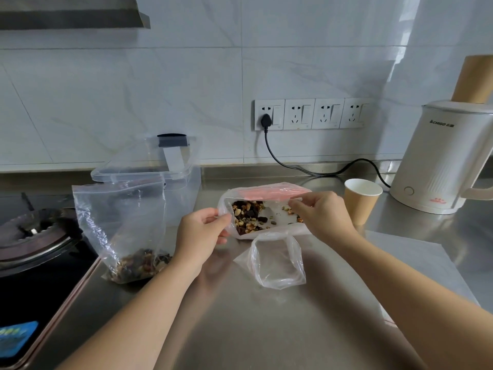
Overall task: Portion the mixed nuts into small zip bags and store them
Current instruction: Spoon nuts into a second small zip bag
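3 zip bags: big nut bag pinched by L hand & R hand, held above counter; empty small bag just below grip; 2nd bag w/ nuts left of L hand, 1 clear tub behind it; 1 paper cup right of R hand

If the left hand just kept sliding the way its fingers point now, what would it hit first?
The left hand points right, pinching the nut bag at its mouth. Going straight on, it would press into that bag first, then probably meet the right hand holding the other edge; depth is unclear.

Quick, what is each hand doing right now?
Left hand: pinches the left edge of the nut bag.
Right hand: pinches the same bag's top edge.
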